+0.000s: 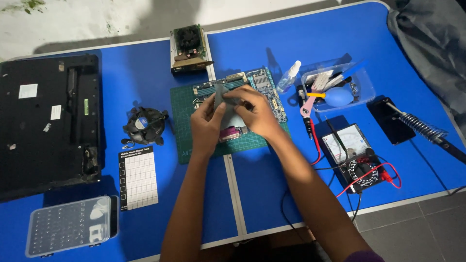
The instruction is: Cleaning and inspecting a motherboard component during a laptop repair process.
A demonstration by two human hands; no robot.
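A blue-green circuit board (264, 87) lies on a green cutting mat (184, 109) in the middle of the blue table (145, 58). Both hands are over it. My left hand (206, 123) and my right hand (257, 111) together hold a grey flat piece (221, 94), upright above the board, fingers pinching its top and sides. A pink connector (230, 133) shows at the board's near edge below the hands.
A black laptop base (48, 121) lies at left, with a clear screw case (68, 225) and a white grid mat (138, 177) near it. A cooler fan (144, 126), a heatsink card (189, 48), a spray bottle (290, 76), a tool tray (340, 87), a multimeter (352, 157) and a soldering iron (422, 127) surround the mat.
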